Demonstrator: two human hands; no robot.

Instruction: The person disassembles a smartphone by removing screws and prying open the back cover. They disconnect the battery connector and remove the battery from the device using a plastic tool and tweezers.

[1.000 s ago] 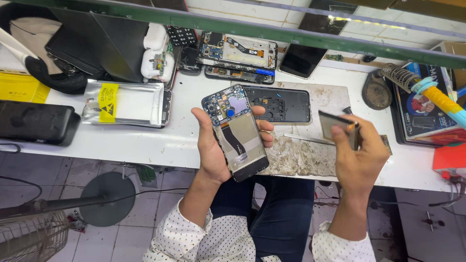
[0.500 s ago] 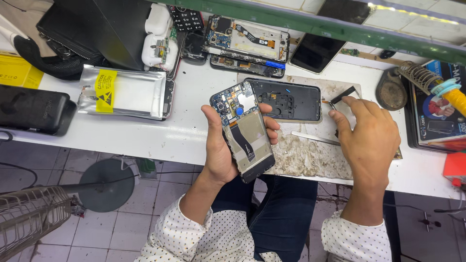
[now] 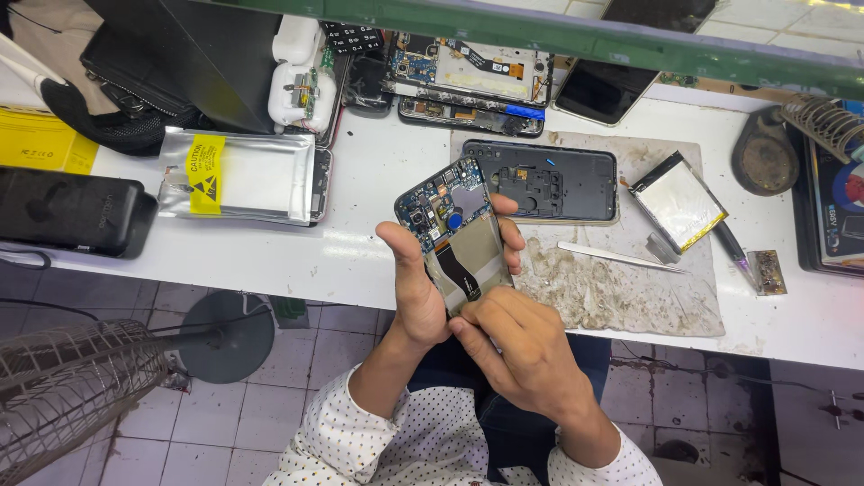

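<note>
Head camera: I am gripping an opened phone (image 3: 454, 236) in my left hand (image 3: 416, 288), thumb wrapping its left edge, fingers curling round the right edge, holding it above the white bench's (image 3: 360, 261) front edge. My right hand (image 3: 526, 346) is pressing against the phone's lower end, fingers bunching there; whether they are pinching anything I cannot tell. Behind, a dark back cover (image 3: 540, 180), tweezers (image 3: 616, 257) and a silver battery (image 3: 677, 200) are lying on a stained mat (image 3: 630, 297).
</note>
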